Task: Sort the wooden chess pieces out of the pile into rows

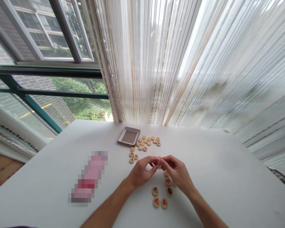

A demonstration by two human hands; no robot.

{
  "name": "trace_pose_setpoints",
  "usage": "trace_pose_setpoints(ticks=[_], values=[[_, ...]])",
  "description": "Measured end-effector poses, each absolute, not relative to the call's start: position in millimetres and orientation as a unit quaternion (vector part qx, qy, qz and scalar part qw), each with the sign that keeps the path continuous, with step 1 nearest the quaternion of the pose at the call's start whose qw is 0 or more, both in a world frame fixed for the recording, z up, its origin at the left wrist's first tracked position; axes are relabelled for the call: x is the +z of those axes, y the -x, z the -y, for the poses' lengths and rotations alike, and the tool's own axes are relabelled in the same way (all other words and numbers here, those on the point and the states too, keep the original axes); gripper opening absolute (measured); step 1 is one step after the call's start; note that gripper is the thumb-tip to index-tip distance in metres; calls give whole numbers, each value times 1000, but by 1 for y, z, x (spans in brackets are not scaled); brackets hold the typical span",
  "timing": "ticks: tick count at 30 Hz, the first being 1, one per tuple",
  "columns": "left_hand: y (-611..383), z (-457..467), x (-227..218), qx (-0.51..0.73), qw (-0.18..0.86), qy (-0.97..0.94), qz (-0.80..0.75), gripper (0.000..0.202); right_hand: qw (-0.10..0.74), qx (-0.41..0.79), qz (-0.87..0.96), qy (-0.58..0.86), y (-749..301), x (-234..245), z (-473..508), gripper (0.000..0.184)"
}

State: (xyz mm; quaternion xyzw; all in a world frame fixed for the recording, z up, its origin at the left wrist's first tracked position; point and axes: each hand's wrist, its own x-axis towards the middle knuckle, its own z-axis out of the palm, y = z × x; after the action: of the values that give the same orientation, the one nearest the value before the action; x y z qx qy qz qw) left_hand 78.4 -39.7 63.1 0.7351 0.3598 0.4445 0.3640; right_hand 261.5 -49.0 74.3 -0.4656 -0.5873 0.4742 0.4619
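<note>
My left hand (140, 171) and my right hand (180, 177) meet above the middle of the white table, fingertips pinched together around a Chinese chess piece (159, 157). My fingers cover most of that piece. Below my hands, round wooden pieces lie in a curved arrangement. Among them are a red-marked piece (168, 180) close by my right hand, a black-marked piece (155, 191), a darker-marked piece (169, 191), and two red-marked pieces at the near end, one on the left (156, 202) and one on the right (164, 203).
Beyond my hands lie several loose pieces (148, 143), mostly blank side up, beside an open shallow box (120, 139). Three black-marked pieces (132, 154) sit left of my left hand. A blurred pink object (90, 175) is at the left. Striped curtains (142, 79) hang behind the table.
</note>
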Motion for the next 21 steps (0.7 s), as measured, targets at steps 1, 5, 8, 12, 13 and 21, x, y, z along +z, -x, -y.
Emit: trace_pose_setpoints(ticks=[1, 5, 8, 12, 13, 21], values=[[-78, 39, 62, 443, 369, -732, -362, 23, 459, 475, 588, 466, -262, 75, 49, 28], [-77, 37, 57, 449, 384, -716, -371, 25, 449, 498, 584, 459, -262, 79, 47, 32], [-78, 36, 55, 457, 402, -701, -371, 26, 445, 506, 585, 451, -261, 81, 48, 32], [-80, 34, 51, 458, 452, -668, -374, 27, 445, 487, 603, 449, -265, 80, 49, 30], [-80, 33, 50, 457, 467, -657, -376, 29, 447, 469, 613, 453, -266, 79, 49, 29], [-77, 26, 42, 457, 530, -605, -381, 38, 425, 283, 742, 435, -269, 78, 47, 25]])
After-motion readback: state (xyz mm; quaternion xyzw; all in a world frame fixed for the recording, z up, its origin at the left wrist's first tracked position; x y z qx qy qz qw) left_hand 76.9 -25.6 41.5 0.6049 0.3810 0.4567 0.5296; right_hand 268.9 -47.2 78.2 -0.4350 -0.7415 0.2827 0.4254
